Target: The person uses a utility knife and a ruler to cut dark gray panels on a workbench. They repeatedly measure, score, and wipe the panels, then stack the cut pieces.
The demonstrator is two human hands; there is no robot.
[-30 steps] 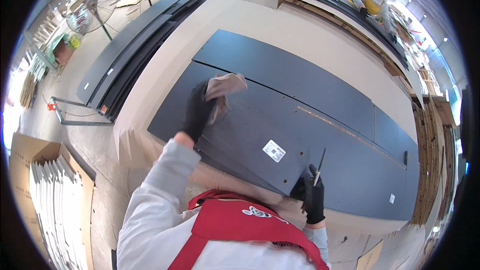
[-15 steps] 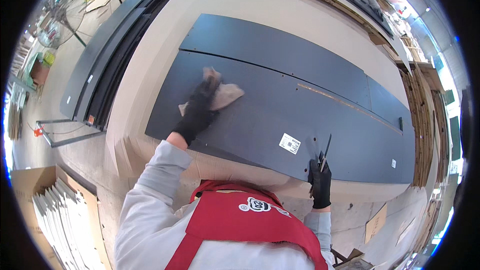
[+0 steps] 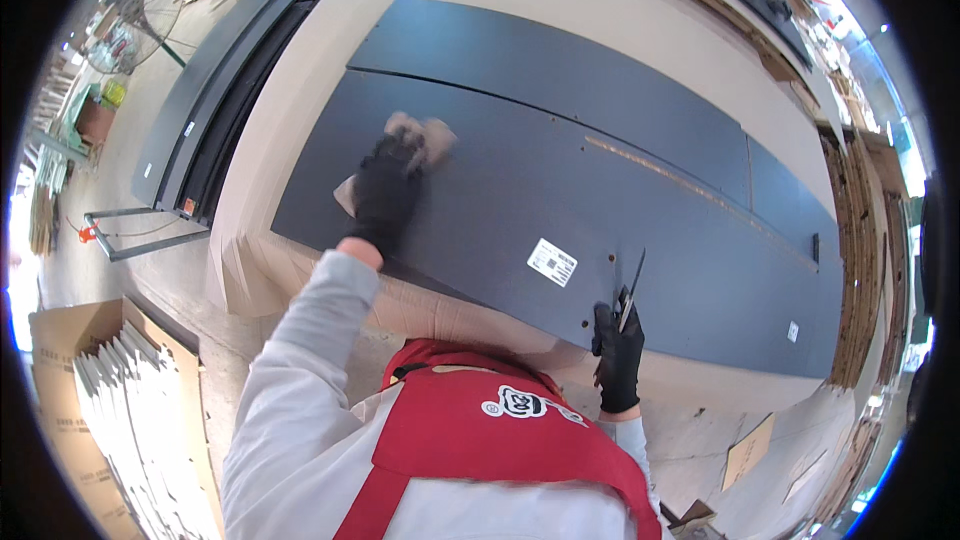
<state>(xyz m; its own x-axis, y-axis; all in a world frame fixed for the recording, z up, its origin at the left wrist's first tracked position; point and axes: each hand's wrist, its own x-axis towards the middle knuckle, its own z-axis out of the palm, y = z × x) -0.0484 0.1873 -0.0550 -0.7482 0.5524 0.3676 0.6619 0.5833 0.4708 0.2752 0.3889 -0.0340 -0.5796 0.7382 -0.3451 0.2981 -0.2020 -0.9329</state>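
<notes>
Rag point(image 3: 434, 142), likely soft, best gripped bunched, fills left hand point(image 3: 388, 192) left of label point(image 3: 552, 262); right hand point(image 3: 620, 355) holds thin tool point(image 3: 637, 277).

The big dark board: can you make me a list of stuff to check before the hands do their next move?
1. Left hand has the cloth: ok, the cloth pokes out around the glove.
2. Right hand has the thin tool: ok, its tip points away from the person's body.
3. Tool tip off the big dark board: cannot tell, it shows over the board but any gap is hidden.
4. Cloth away from the white sticker: ok, they are apart.
5. Board wiped clean: cannot tell, small marks wouldn't show.
</notes>
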